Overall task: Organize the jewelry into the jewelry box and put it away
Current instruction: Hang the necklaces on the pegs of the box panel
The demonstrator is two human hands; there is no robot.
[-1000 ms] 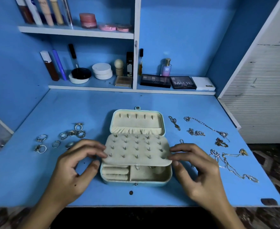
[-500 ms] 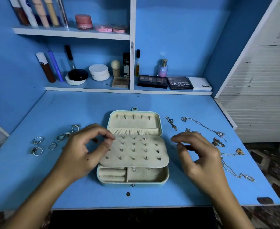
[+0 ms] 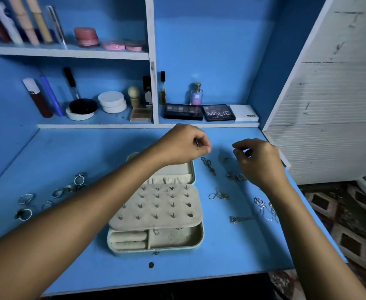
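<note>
Both our hands, left hand (image 3: pixel 184 146) and right hand (image 3: pixel 255 156), pinch a thin chain's ends, stretching it untangled above the jewelry box (image 3: pixel 156 213).

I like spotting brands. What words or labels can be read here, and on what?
"MATTE": black palette, shelf.
"SB": perfume bottle.
"NUDE", faint: dark palette.
White box: small dark print, too blurred to read.
Tubes on the upper shelf: no text readable.
</note>
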